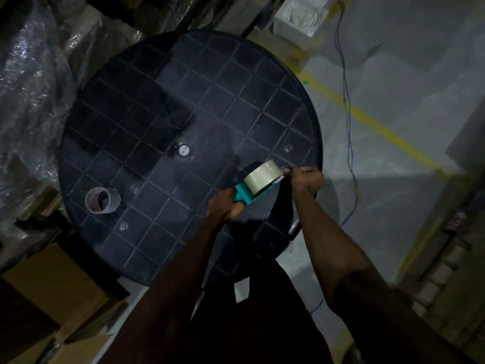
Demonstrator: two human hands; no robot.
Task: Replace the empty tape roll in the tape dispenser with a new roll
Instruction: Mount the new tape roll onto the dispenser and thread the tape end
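Above the near right part of a round black table [147, 106] with a grid-patterned top, the left hand [223, 204] is wrapped around the handle of a teal tape dispenser [245, 197], which carries a full pale roll of tape [263, 177]. The right hand [307, 179] is closed at the dispenser's front end, fingers pinched there (what exactly they grip is too small to tell). The empty cardboard core [102, 200] lies on its side on the table's left part, well apart from both hands.
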